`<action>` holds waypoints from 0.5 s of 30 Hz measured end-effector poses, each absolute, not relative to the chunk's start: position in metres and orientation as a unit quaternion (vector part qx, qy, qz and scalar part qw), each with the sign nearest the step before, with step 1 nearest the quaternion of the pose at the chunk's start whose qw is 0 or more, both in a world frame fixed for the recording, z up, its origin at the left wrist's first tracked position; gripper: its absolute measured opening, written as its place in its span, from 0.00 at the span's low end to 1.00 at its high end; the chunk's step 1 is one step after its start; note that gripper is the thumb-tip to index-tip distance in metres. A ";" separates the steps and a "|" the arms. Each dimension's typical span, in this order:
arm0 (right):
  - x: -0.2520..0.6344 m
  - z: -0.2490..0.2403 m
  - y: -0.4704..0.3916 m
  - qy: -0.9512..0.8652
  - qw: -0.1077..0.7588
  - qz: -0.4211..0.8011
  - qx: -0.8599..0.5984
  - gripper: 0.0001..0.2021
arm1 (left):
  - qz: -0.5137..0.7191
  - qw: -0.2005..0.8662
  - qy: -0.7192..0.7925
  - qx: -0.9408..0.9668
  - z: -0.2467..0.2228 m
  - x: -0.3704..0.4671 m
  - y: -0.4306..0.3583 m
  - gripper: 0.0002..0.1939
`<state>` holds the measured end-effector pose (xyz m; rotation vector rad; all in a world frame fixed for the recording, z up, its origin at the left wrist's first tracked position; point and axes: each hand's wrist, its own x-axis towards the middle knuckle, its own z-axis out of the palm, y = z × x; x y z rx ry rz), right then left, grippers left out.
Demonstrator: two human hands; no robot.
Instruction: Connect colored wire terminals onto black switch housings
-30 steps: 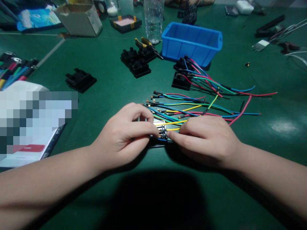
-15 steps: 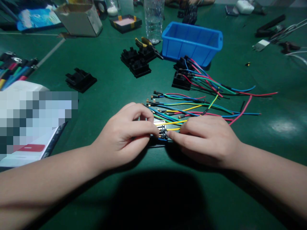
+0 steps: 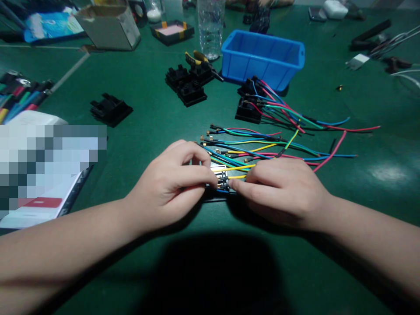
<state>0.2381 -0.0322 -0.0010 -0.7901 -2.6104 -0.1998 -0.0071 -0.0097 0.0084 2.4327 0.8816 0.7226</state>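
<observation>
My left hand [image 3: 175, 181] is closed on the left side of a black plastic housing [image 3: 223, 171] with metal terminals, low over the table. My right hand [image 3: 285, 192] is closed opposite it, its fingers pinching a yellow wire [image 3: 236, 176] that runs into the housing. Another yellow wire [image 3: 241, 168] passes just above, and a bit of blue wire shows at the housing's lower edge. My fingers cover much of the housing. Behind my hands lie several loose coloured wires [image 3: 249, 141] with brass terminals on their left ends.
Two wired black housings [image 3: 248, 109] sit before a blue bin [image 3: 259, 61]. Further left are several unwired housings [image 3: 192, 92], yellow-handled pliers [image 3: 196, 57] and a lone housing [image 3: 110, 109]. A clear bottle [image 3: 210, 35] and cardboard box [image 3: 111, 28] stand behind. A partly blurred-out phone-like screen [image 3: 75, 175] lies left.
Almost nothing differs. Both hands stay at the housing, and the wires about them keep their places.
</observation>
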 end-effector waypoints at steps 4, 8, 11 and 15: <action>0.238 0.000 -0.032 -0.936 0.201 -0.074 -0.278 0.11 | 0.258 0.225 0.315 0.885 0.010 -0.007 -0.009 0.15; 0.238 -0.001 -0.032 -0.935 0.201 -0.080 -0.280 0.11 | 0.252 0.223 0.314 0.888 0.010 -0.007 -0.008 0.15; 0.238 -0.002 -0.033 -0.934 0.197 -0.080 -0.286 0.11 | 0.257 0.228 0.317 0.884 0.009 -0.007 -0.009 0.15; 0.238 -0.001 -0.033 -0.934 0.191 -0.087 -0.290 0.12 | 0.268 0.230 0.312 0.882 0.006 -0.007 -0.009 0.15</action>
